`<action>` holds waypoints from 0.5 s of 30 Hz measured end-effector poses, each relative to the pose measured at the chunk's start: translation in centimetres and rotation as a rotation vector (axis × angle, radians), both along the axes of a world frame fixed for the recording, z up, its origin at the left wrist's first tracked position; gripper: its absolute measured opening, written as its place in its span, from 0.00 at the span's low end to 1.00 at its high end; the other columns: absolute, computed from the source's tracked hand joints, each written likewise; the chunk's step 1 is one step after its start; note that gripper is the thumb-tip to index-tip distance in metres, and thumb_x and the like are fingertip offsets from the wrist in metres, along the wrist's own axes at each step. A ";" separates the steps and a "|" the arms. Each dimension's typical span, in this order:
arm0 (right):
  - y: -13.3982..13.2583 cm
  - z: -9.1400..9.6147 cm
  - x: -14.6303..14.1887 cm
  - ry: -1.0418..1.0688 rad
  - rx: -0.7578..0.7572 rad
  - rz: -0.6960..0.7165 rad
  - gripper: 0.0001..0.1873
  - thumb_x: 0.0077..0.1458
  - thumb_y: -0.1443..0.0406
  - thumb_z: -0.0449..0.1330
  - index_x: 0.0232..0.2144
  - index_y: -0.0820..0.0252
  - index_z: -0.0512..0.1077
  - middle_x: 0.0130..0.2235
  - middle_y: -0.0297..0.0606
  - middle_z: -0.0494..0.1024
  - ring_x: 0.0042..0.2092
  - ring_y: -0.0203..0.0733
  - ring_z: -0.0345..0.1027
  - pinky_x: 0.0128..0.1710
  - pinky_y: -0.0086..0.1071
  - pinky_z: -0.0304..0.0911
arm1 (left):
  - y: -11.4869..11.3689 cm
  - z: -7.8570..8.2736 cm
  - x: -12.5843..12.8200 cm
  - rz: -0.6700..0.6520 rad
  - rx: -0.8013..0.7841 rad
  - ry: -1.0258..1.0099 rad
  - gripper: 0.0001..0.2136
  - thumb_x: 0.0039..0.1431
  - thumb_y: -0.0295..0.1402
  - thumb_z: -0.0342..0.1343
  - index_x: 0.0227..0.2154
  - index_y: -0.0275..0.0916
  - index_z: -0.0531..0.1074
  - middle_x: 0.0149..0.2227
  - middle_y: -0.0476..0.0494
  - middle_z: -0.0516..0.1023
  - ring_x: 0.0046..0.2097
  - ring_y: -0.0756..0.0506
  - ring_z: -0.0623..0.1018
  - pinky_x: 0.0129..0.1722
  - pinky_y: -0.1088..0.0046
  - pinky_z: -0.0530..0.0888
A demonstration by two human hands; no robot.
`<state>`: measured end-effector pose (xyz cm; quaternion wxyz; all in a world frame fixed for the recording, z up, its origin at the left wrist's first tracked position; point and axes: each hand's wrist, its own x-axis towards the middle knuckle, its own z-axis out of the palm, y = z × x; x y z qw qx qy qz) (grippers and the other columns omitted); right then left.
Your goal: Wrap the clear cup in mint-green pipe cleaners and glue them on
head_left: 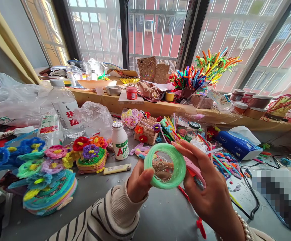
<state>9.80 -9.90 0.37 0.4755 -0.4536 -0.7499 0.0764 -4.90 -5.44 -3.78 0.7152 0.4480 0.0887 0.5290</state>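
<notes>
We are holding a green ring [179,166] above the worktop [165,216], short of its far edge: left hand [138,182] pinching the rim, right hand [208,189] curving half-open along the opposite side.

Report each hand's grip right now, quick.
Left hand: closed on the green ring, thumb at its near left edge.
Right hand: fingers spread at the ring's right side; whether it holds the ring cannot be told.
</notes>
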 end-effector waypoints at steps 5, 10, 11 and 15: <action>0.1 0.2 0.2 0.004 0.048 0.017 0.29 0.49 0.71 0.50 0.54 0.52 0.51 0.55 0.36 0.62 0.56 0.46 0.53 0.54 0.48 0.51 | -0.3 0.0 -0.2 -0.089 -0.051 0.041 0.37 0.41 0.50 0.55 0.53 0.37 0.54 0.38 0.36 0.76 0.44 0.34 0.73 0.41 0.55 0.69; 0.2 0.2 0.2 -0.005 0.066 0.041 0.31 0.48 0.74 0.50 0.54 0.49 0.51 0.53 0.35 0.64 0.55 0.46 0.55 0.53 0.48 0.52 | -0.7 0.2 -0.6 -0.072 -0.111 0.041 0.29 0.44 0.46 0.55 0.49 0.40 0.58 0.38 0.40 0.76 0.44 0.36 0.74 0.41 0.58 0.70; 0.2 0.2 0.2 -0.010 0.068 0.034 0.31 0.48 0.74 0.50 0.54 0.49 0.51 0.52 0.35 0.65 0.55 0.46 0.55 0.53 0.48 0.52 | -0.7 0.1 -0.6 -0.062 -0.101 0.033 0.30 0.43 0.46 0.56 0.49 0.40 0.58 0.38 0.40 0.76 0.43 0.37 0.74 0.40 0.58 0.71; 0.1 0.2 0.1 -0.023 0.067 0.016 0.32 0.47 0.74 0.50 0.54 0.49 0.51 0.52 0.35 0.65 0.55 0.47 0.55 0.53 0.50 0.51 | -0.4 0.0 -0.2 -0.036 -0.056 0.020 0.33 0.43 0.45 0.56 0.52 0.37 0.54 0.35 0.40 0.77 0.44 0.35 0.73 0.41 0.56 0.70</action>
